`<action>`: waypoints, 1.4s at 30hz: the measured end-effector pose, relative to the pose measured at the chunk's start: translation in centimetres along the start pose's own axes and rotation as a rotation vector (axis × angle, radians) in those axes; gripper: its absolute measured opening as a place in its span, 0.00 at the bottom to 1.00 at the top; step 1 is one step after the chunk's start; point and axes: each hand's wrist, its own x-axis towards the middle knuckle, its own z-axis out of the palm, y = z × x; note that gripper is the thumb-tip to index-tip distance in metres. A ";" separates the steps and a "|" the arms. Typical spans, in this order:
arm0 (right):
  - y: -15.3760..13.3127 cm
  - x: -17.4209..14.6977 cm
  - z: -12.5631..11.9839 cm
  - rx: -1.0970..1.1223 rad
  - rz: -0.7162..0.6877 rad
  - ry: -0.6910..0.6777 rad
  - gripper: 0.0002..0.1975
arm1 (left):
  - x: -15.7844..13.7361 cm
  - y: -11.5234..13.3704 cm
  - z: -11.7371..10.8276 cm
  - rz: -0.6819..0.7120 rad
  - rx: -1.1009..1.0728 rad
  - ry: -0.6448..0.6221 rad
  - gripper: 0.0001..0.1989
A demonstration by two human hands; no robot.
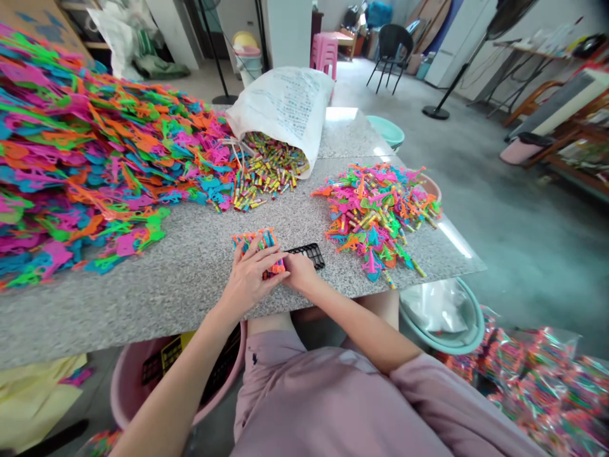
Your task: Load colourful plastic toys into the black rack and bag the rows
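My left hand [250, 274] is curled over a small row of bright plastic pieces [267, 237] in orange, blue and pink, low above the speckled stone table. Pressed against the near end of that row is my right hand [301, 273], its fingers closed and what they hold hidden. A black plastic grid rack [311, 253] lies just beyond my right hand, partly covered by it. To the right is a heap of colourful plastic pieces with small striped tubes [375, 219]. Flat colourful plastic pieces [118, 158] form a large pile on the left.
A white woven sack [290, 95] lies at the table's back, spilling small yellow-and-red tubes [271, 168]. Under the table stands a pink tub [126, 387]. A green basin [469, 339] with clear plastic bags and packed bags [537, 381] are on the right.
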 end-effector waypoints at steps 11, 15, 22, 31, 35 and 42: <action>8.4 -5.4 -6.1 -0.339 0.095 0.264 0.15 | 0.1 0.3 0.0 -0.010 0.119 -0.015 0.17; 10.0 -4.2 -7.2 -0.512 -0.025 0.167 0.13 | 0.2 0.4 -0.3 -0.048 0.123 -0.032 0.17; 5.0 0.3 -4.2 -0.310 -0.094 0.115 0.15 | 0.5 -0.9 -1.7 -0.021 0.056 -0.163 0.19; 11.1 2.1 -6.1 -0.100 -0.112 0.180 0.14 | -0.2 -0.9 -1.2 -0.014 0.003 -0.141 0.17; 10.3 3.4 -5.4 0.036 -0.127 0.242 0.09 | -0.3 -0.9 -1.1 0.006 -0.002 -0.117 0.16; 4.9 5.1 0.6 0.535 -0.143 0.171 0.09 | -0.2 -0.7 -1.1 0.028 0.032 -0.051 0.13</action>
